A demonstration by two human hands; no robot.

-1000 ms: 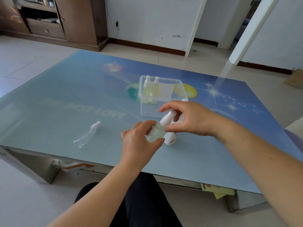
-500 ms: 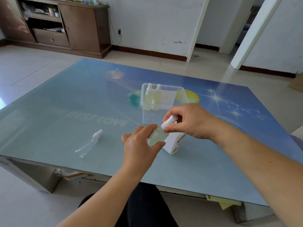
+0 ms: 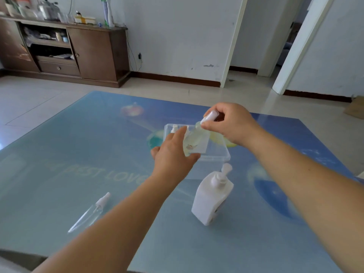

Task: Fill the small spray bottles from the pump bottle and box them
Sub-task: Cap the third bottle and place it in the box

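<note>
Both hands [image 3: 199, 142] grip one clear, seemingly liquid-filled spray bottle [image 3: 194, 139].

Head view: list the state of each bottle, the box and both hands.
Filled spray bottle: tilted, held over the box.
Empty spray bottle: lying on the table.
Pump bottle: upright.
Clear box: open, bottles inside.
Left hand: supports the bottle's base.
Right hand: pinches its cap.

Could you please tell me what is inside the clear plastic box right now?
The clear box shows one white spray cap at its back left. The left hand and the held bottle cover the rest, so the contents cannot be counted.
</note>
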